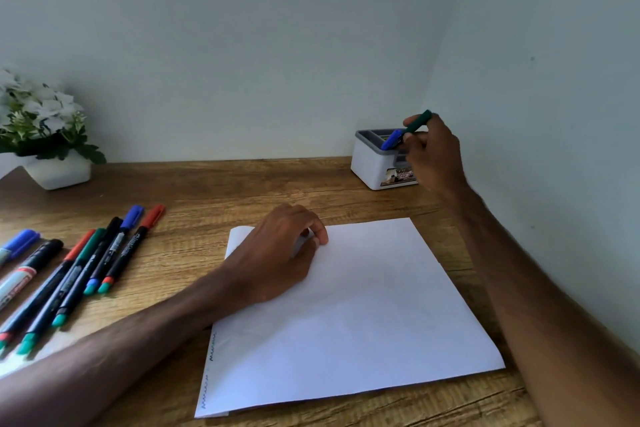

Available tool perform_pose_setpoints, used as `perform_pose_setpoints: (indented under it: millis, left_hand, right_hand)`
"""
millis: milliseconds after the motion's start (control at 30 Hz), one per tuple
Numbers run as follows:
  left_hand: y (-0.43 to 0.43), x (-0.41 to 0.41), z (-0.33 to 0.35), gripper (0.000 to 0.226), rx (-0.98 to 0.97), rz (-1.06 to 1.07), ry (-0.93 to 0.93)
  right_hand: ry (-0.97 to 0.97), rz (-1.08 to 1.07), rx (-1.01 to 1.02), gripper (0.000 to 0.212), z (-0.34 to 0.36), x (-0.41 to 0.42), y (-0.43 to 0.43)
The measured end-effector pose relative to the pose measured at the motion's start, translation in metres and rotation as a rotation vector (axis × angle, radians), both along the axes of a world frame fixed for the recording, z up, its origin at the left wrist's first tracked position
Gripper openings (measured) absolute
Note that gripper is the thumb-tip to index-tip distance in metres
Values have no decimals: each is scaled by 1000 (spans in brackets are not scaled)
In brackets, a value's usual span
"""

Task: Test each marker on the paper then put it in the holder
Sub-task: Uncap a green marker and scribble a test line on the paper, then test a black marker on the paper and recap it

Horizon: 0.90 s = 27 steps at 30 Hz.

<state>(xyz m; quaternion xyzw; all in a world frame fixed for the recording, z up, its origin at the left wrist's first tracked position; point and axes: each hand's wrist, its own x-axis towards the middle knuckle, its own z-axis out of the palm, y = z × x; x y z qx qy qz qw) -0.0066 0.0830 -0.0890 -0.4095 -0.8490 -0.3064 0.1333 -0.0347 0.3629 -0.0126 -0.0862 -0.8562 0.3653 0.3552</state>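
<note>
Our right hand (431, 152) is up at the far right corner of the counter (221, 184), its fingers (414, 121) pinched on a green marker (417, 123) that slants over the white holder (372, 163). A blue-capped marker (391, 139) leans at the holder's rim right under our grip; whether it already sits in a slot or is part of what we hold, we cannot tell. Our left hand (280, 253) lies flat on the far left corner of the paper (363, 305), fingers loosely curled and holding nothing, pinning the sheet. A few squiggles (212, 347) run along the paper's left edge.

The main risk we see is at the holder. The green marker comes in at a slant, not upright, so it could catch the rim or the blue cap and skid out onto the counter, or lever the blue one out. The holder looks light and stands near the wall, so a sideways push could shift or tip it.

The untested markers (69, 274) lie in a loose row at the left edge of the counter, close beside our left forearm; a careless sweep there could roll them off.
</note>
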Motion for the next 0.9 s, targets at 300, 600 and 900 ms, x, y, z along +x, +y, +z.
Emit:
perform_pose_setpoints:
  millis: [300,600,900]
  left_hand:
    - [-1,1,0,19,4,-5,11]
    - [0,2,0,19,-2,3,0]
    - [-1,2,1,18,-4,-6,3]
  right_hand:
    - [-66,-29,94,33,-8,0,-7]
    - [71,-48,-2,46,-9,6,-17]
    - [290,-90,54,51,0,18,-44]
